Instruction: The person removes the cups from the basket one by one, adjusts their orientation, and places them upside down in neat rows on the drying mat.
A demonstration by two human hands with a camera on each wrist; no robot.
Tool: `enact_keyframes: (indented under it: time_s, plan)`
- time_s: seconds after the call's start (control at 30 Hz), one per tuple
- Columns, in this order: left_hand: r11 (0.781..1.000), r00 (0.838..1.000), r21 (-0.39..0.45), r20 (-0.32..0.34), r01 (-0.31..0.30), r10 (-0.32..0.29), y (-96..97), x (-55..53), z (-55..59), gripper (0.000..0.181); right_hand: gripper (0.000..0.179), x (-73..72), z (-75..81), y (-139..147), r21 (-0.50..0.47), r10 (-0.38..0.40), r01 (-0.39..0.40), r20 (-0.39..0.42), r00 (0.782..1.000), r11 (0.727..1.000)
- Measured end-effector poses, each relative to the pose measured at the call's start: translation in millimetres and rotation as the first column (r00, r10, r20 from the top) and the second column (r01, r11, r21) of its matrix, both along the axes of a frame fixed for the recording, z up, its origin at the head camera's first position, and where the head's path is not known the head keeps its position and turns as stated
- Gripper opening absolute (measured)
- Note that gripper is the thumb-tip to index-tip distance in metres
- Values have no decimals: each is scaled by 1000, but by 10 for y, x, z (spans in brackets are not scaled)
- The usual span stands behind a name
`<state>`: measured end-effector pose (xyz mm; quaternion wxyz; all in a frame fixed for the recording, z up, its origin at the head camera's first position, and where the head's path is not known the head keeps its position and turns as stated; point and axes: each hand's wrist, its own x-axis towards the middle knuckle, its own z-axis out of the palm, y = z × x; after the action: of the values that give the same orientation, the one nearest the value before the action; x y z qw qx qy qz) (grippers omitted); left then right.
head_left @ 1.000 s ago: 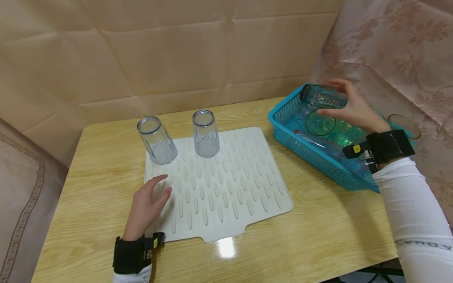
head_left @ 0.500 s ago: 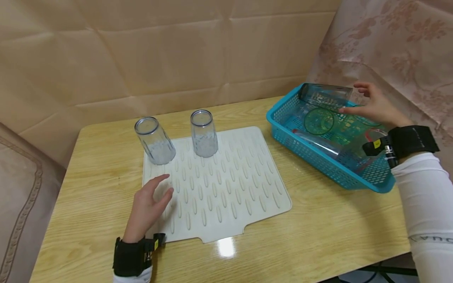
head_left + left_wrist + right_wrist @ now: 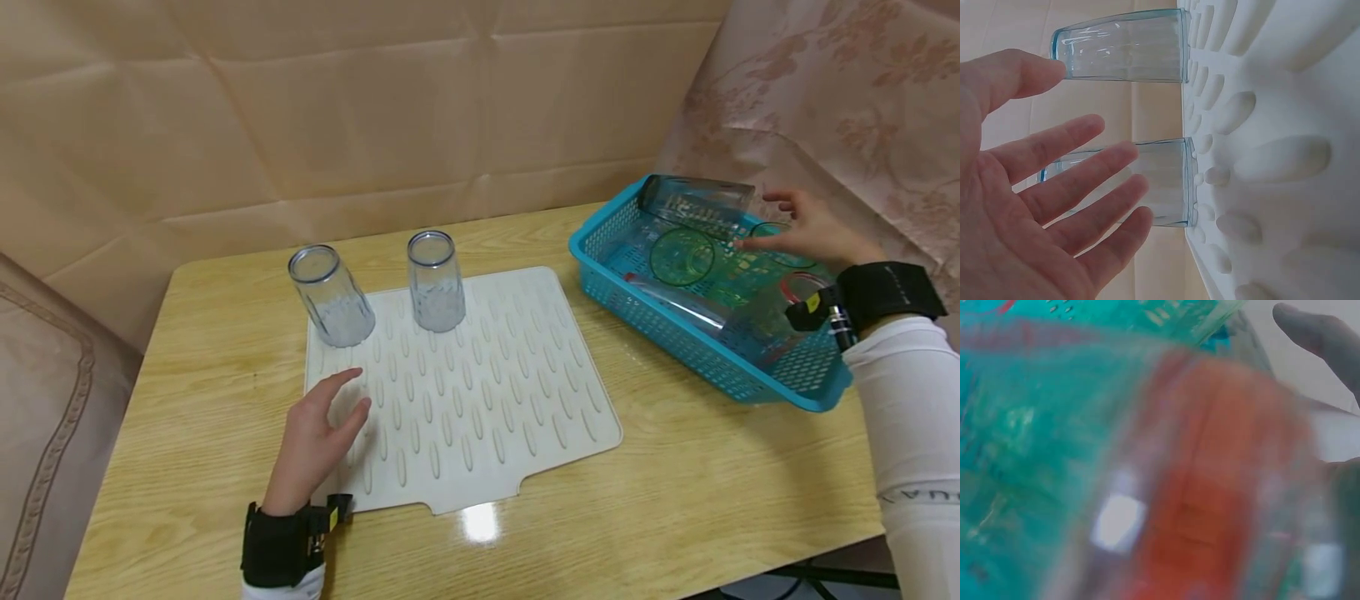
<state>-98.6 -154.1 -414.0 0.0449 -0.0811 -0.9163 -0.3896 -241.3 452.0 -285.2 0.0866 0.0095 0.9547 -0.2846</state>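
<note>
Ridged mat: here it is, the white ridged mat (image 3: 487, 467) mid-frame on the wood-grain tabletop (image 3: 675, 483), its raised ovals likely there to let air under the rims.
Upturned tumblers: two clear fluted ones at the mat's upper left, the left tumbler (image 3: 333, 308) and the right tumbler (image 3: 437, 292), mouths down, perhaps so any water can run out; they stand apart.
Left hand: over at lower left, the left hand (image 3: 315, 442) hangs spread near the mat's edge, gripping nothing.
Blue basket: upper right, and the blue basket (image 3: 675, 333) is busy! A smoky glass (image 3: 697, 200) lies along the back, a green glass (image 3: 682, 257) beside it, probably laid down to fit together.
Right hand: the right hand (image 3: 821, 229) is over the basket's right end, thumb and fingers parted, no grip visible; contact with the glassware I can't tell.
</note>
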Motion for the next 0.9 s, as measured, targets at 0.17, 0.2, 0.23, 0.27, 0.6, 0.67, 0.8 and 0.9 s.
enact_keyframes:
  time_s: [0.17,0.2,0.23,0.27,0.6,0.67,0.8,0.9]
  plan:
    - [1000,1000,6,-12,7,-6,-3,14,-11,42,97,-31,-57,31,62,68,-70,26,997,996]
    - [1000,1000,8,-16,8,-8,-2,17,-15,42,97,-34,-62,31,64,77,-79,29,997,995]
    - [1000,1000,11,-19,10,-10,-1,20,-18,42,97,-36,-66,31,68,83,-85,40,996,994]
    - [1000,1000,13,-23,11,-11,1,22,-21,41,97,-36,-67,30,75,86,-90,52,995,993]
    - [999,995,19,-97,29,-27,23,15,-53,39,89,-40,-61,60,210,99,-129,147,984,969]
    - [999,992,29,-120,40,-36,32,10,-61,39,90,-42,-66,66,218,102,-132,142,985,967]
    - [996,986,43,-156,73,-65,83,4,-82,38,89,-36,-70,67,227,107,-135,133,985,964]
    - [995,988,37,-131,90,-84,144,9,-80,38,88,-18,-61,57,237,104,-133,131,986,962]
